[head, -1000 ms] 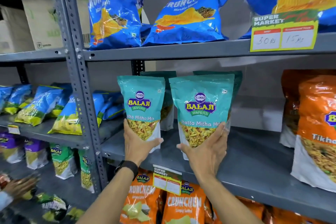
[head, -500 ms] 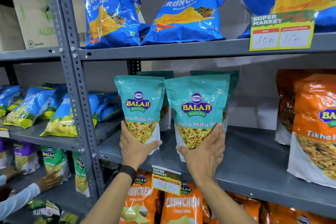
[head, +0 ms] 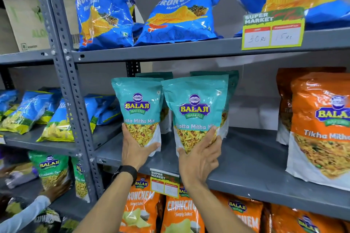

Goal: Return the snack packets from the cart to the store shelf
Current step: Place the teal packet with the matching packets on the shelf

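Note:
Two teal Balaji Khatta Mitha Mix packets stand upright side by side on the grey middle shelf [head: 251,159]. My left hand [head: 135,150] grips the bottom of the left teal packet [head: 139,108]. My right hand [head: 200,157] grips the bottom of the right teal packet [head: 195,108]. Two more teal packets [head: 232,81] stand right behind them, mostly hidden. The cart is out of view.
Orange Tikha Mitha packets [head: 322,125] stand at the shelf's right. Blue Crunchem bags [head: 181,17] lie on the upper shelf behind a price tag [head: 272,32]. Orange Crunchem bags [head: 181,213] fill the shelf below. A grey upright post [head: 70,85] stands left. Another person's sleeve [head: 24,213] reaches in at bottom left.
Both packets have shifted slightly left and closer together on the shelf, still in my hands. The other person's arm at lower left has moved further in.

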`<state>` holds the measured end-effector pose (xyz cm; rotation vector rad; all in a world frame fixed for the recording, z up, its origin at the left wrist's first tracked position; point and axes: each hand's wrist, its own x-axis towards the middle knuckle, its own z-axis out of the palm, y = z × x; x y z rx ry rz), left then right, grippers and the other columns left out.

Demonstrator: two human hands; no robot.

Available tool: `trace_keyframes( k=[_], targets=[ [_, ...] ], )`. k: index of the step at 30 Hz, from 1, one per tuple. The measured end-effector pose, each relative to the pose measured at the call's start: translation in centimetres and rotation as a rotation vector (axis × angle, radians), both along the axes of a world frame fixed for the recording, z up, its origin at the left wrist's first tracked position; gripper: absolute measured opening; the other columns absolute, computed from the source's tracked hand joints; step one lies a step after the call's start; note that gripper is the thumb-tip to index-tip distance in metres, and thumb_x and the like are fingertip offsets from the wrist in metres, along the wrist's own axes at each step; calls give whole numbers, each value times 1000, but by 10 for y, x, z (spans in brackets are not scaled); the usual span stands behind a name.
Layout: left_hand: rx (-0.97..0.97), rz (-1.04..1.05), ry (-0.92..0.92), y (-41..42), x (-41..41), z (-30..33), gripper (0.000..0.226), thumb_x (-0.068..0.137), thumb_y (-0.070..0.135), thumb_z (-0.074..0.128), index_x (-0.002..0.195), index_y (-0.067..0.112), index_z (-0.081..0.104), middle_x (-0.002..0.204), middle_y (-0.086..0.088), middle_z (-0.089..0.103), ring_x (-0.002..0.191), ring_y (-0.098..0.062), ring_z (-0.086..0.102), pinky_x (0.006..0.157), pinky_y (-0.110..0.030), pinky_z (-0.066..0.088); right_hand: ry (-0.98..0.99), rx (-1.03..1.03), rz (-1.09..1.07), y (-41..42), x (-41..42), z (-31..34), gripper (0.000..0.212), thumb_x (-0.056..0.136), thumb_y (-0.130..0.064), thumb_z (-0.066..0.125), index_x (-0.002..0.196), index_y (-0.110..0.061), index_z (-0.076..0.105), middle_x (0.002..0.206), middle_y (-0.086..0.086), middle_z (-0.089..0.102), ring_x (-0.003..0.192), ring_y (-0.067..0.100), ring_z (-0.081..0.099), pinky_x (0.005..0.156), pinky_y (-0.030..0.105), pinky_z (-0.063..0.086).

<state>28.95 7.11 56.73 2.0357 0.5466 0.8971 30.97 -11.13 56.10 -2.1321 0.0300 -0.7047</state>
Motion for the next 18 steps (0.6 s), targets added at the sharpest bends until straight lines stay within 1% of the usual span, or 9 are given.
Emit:
trace_keyframes(
  k=[4, 7, 9, 10, 11, 13, 14, 16, 18],
  targets=[
    [-23, 19, 40, -6, -1, 2, 157, 55, 53, 93, 159, 31, -22, 170, -7, 22, 155, -32, 30, 124, -52, 33, 51, -36, 28, -5, -6, 5, 144, 59, -59, 87, 161, -22, -8, 161, 24, 18, 141, 41, 35, 94, 58, 48],
    [-58, 54, 74, -14, -4, 1, 155, 59, 58, 90, 159, 28, -24, 173, -7, 13, 159, -30, 19, 127, -53, 25, 74, -47, 98, -19, -9, 7, 152, 54, -71, 83, 159, -26, -18, 165, 23, 12, 146, 40, 29, 98, 59, 44],
    [-95, 117, 53, -34, -10, 3, 144, 69, 53, 87, 162, 24, -19, 174, -9, 8, 161, -30, 10, 129, -54, 19, 68, -50, 163, -39, -10, 5, 153, 55, -79, 76, 155, -30, -28, 167, 20, 7, 150, 39, 22, 104, 59, 39],
    [-98, 165, 21, -49, -14, 5, 133, 76, 47, 84, 163, 22, -13, 173, -10, 11, 162, -30, 11, 129, -53, 18, 56, -55, 199, -53, -12, 3, 151, 55, -81, 73, 155, -32, -29, 168, 19, 5, 152, 38, 19, 107, 58, 36],
    [-78, 217, -32, -69, -19, 8, 120, 82, 40, 79, 165, 21, -5, 172, -12, 17, 161, -31, 15, 128, -52, 21, 32, -63, 229, -70, -14, 2, 148, 55, -83, 71, 155, -34, -28, 168, 17, 5, 153, 37, 18, 111, 58, 34],
    [11, 283, -185, -118, -29, 15, 94, 88, 26, 73, 163, 19, 17, 167, -13, 31, 155, -33, 29, 125, -50, 28, -35, -81, 287, -113, -17, 2, 140, 59, -84, 66, 153, -38, -26, 170, 14, 3, 156, 34, 13, 119, 54, 26],
    [52, 267, -268, -145, -31, 17, 85, 89, 21, 71, 161, 18, 27, 164, -11, 36, 152, -31, 33, 124, -48, 31, -79, -96, 324, -137, -17, 3, 135, 63, -82, 64, 152, -40, -28, 170, 11, 0, 157, 32, 9, 122, 52, 21],
    [111, 154, -390, -203, -33, 21, 68, 91, 15, 68, 153, 17, 42, 157, -6, 45, 147, -27, 41, 121, -46, 37, -183, -122, 381, -188, -17, 10, 125, 74, -72, 66, 153, -43, -27, 171, 5, -4, 159, 25, 2, 126, 46, 14],
    [152, 26, -453, -258, -28, 21, 55, 92, 12, 66, 145, 18, 52, 144, -3, 55, 135, -26, 55, 113, -48, 47, -262, -136, 404, -241, -16, 16, 115, 82, -62, 68, 154, -46, -21, 171, -1, -2, 159, 19, -1, 128, 41, 13]
  ],
)
